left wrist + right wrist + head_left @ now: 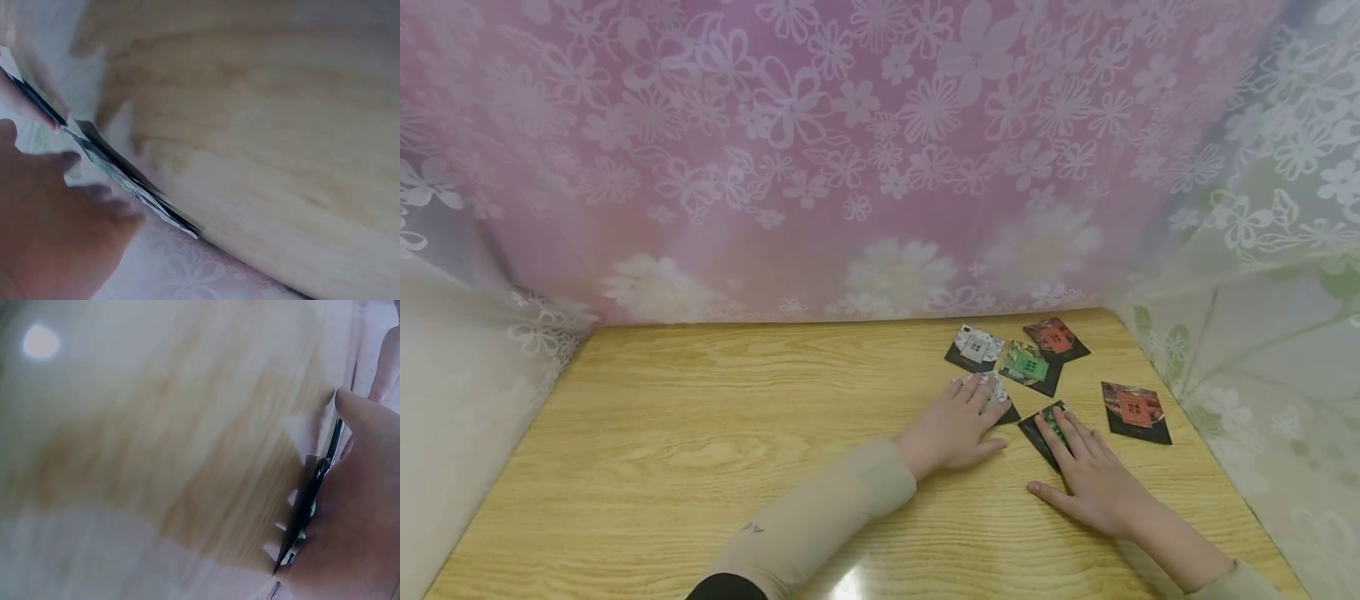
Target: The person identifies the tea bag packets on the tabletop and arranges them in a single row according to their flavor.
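My left hand (pixel 955 429) rests with fingers extended on a flat square packet (pixel 1010 413) with a white floral and black front, covering much of it. To its right, my right hand (pixel 1093 479) lies with spread fingers on a green and black packet (pixel 1034 432), its thumb out on the tabletop. In the left wrist view, the left hand (pixel 69 225) is beside packets (pixel 131 181) seen nearly edge-on. The right wrist view shows the right hand (pixel 356 512) against a dark packet edge (pixel 305 503); its fingertips are mostly hidden.
Behind the hands lie another white and black packet (pixel 975 349), a green one (pixel 1028 367) and a red one (pixel 1057 337), partly overlapping. A second red packet (pixel 1137 411) lies apart at the right. Floral curtains (pixel 880 167) enclose the wooden table (pixel 700 450).
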Demonstrator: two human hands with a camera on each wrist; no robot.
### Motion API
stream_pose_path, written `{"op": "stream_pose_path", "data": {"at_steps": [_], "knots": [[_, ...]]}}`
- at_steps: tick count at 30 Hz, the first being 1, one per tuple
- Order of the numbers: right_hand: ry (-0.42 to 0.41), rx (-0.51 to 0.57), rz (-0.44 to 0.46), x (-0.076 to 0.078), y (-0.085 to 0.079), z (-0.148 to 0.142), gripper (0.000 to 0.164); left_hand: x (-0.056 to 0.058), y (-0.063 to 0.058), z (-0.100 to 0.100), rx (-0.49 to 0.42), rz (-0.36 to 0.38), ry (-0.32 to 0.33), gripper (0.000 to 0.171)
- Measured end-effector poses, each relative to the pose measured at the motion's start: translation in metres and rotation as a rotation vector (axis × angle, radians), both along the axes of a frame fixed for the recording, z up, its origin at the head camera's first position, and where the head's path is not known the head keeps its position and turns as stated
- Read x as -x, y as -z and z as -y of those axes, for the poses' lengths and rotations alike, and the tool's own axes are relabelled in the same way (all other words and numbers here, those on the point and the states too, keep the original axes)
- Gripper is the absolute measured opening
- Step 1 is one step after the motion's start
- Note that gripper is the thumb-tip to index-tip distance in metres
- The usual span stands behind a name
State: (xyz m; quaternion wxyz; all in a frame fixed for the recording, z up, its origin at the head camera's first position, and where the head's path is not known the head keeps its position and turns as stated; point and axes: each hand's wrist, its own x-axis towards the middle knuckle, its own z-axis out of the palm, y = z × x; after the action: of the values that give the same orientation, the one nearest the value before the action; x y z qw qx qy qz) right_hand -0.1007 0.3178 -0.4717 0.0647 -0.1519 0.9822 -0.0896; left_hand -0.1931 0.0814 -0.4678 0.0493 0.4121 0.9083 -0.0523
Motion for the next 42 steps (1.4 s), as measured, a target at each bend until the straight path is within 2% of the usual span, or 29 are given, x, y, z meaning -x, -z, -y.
{"op": "stream_pose_path", "data": {"at_steps": [6,13,22,30,42], "knots": [[0.003,-0.009,-0.002,0.0,0.001,-0.001,0.099,0.003,0.0,0.001,0.027,0.042,0.061,0.066],[0.0,0.0,-0.005,0.0,0.0,-0.002,0.098,0.005,0.004,0.012,0.041,0.028,0.091,0.069],[0.007,0.017,0.01,0.0,-0.002,0.0,0.096,0.011,0.013,0.044,-0.01,0.032,0.14,0.07],[0.001,0.031,0.012,-0.001,-0.003,0.0,0.095,0.017,0.016,0.077,-0.023,0.04,0.184,0.072],[-0.024,0.034,-0.02,0.0,-0.003,-0.002,0.09,0.023,0.018,0.11,-0.022,0.041,0.185,0.073]]}}
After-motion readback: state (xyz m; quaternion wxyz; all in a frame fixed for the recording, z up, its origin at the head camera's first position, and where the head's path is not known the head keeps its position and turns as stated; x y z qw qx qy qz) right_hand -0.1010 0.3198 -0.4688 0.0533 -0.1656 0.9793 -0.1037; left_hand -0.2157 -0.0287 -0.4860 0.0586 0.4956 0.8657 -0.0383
